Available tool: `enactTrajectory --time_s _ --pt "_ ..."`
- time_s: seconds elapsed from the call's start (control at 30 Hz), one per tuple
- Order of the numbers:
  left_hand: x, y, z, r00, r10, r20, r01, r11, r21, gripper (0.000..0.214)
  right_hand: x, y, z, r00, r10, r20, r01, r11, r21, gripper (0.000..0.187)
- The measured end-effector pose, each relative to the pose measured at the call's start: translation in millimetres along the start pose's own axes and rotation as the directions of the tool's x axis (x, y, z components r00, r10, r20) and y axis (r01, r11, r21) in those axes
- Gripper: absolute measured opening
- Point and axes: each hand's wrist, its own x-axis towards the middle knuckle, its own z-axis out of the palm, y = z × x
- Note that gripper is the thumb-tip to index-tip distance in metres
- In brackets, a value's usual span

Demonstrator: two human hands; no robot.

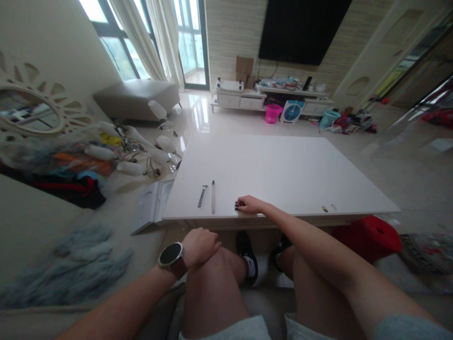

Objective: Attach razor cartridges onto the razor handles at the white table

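My right hand [249, 205] reaches onto the near edge of a white table [283, 170], fingers curled down on a small black object [237, 205] that I cannot name. My left hand [200, 246], with a dark round watch [171, 256] on the wrist, rests closed on my left knee. Left of the right hand, a small metal tool [202, 195] and a thin stick-like tool [213, 196] lie on the table.
Two tiny parts [329, 208] lie near the table's right front. A red stool [371, 236] stands under the right edge. A chandelier with white lamp shades [141, 151] and clutter lie on the floor left. A pink bin [272, 113] and TV cabinet [240, 98] are far back.
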Motion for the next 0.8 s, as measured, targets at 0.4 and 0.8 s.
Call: enactTrajectory --time_s 0.4,0.8 --pt "-2 0 -1.8 1.000 0.005 0.013 -0.005 1.000 -0.006 0.048 5 -4 -1 0.991 0.132 -0.013 -0.132 0.990 0.043 0.013" --pt "0 -1 0.3 1.000 -0.008 0.024 0.008 1.000 -0.011 0.047 6 -11 -4 0.988 0.154 0.025 -0.153 0.988 -0.015 0.014"
